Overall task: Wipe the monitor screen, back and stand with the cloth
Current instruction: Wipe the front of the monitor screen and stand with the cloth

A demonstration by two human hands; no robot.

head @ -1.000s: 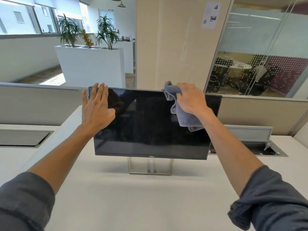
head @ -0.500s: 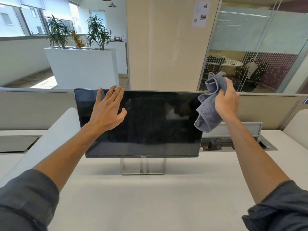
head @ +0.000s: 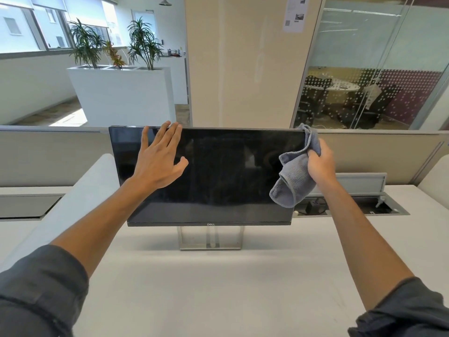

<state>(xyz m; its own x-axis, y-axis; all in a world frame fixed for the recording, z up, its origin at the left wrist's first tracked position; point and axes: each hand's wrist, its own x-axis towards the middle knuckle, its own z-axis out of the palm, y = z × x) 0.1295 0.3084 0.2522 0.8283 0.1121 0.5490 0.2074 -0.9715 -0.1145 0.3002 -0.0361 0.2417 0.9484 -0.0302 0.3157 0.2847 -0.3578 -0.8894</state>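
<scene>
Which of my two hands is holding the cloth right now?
Your right hand, at the monitor's top right corner, grips the grey cloth. The left hand is open, fingers spread over the screen's upper left, holding nothing.

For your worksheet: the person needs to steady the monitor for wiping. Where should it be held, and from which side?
Probably the top edge of the monitor, reached from the front and above, near where the left hand is. The panel is thin, upright on a narrow stand, so a high grip likely resists tipping best.
</scene>
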